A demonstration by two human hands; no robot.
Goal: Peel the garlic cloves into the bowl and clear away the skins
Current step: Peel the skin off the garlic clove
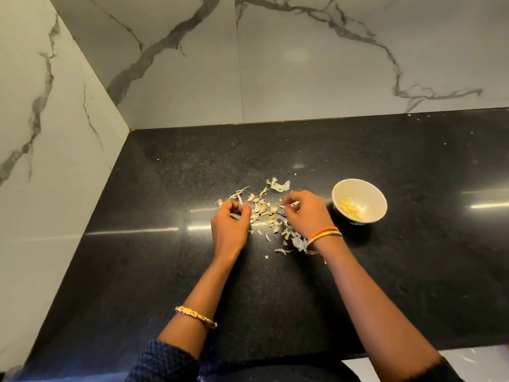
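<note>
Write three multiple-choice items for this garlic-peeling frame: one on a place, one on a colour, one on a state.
1. Where does the bowl stand relative to the pile of skins?
A. To its right
B. To its left
C. On top of it

2. What colour is the countertop?
A. White
B. Black
C. Wooden brown

3. What does the bowl hold?
A. Nothing
B. Water
C. Peeled garlic cloves

Answers:
1. A: the bowl sits on the counter beyond the right hand, apart from the skins.
2. B: the speckled surface is black under the white marble wall.
3. C: pale yellow cloves lie in the bowl's bottom, while the left hand and right hand work at the skins.
</note>
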